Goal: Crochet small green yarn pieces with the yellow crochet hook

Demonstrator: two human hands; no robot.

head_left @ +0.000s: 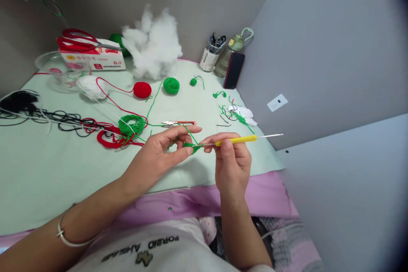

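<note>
My left hand [165, 148] pinches a small green crocheted piece [193, 148] between thumb and fingers, and green yarn runs over its raised index finger. My right hand [232, 159] is closed around the yellow handle of a crochet hook [240, 140]. The metal tip of the hook points left and meets the green piece. Just behind my hands lie small orange-handled thread snips [181, 123]. A green yarn strand leads back to a green ball [171, 86], with a loose green coil [131, 126] to the left.
White stuffing [154, 44] stands at the back beside a box [95, 59] with red scissors [78, 41] on it. A red ball [142, 89], white yarn [92, 87] and black yarn [21, 103] lie left. Bottle [224, 60], phone [234, 71] and yarn scraps [239, 117] are right.
</note>
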